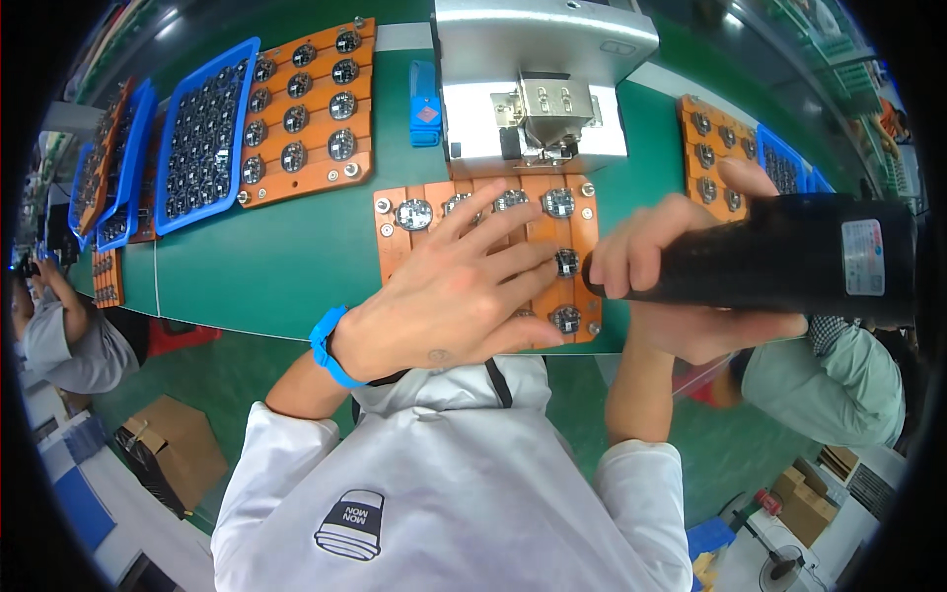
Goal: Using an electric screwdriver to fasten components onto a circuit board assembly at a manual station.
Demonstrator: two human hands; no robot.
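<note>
An orange fixture plate [393,259] lies on the green table, with several small round circuit boards [558,203] set in its pockets. Across the plate rests my left hand [449,291], palm down, fingers spread over the boards and partly covering them. My right hand [646,252] is closed around a thick black cylindrical tool [779,255], apparently an electric screwdriver. Its narrow end points left, beside the round board [565,263] at the plate's right side. Whether the tip touches that board cannot be made out. A blue wristband [326,347] circles my left wrist.
Behind the plate stands a silver metal machine [538,109], with a blue strap-like object [424,104] beside it. A filled orange plate [321,109] and a blue tray of boards [205,138] lie left. Another orange plate [718,148] lies right. People sit on both sides.
</note>
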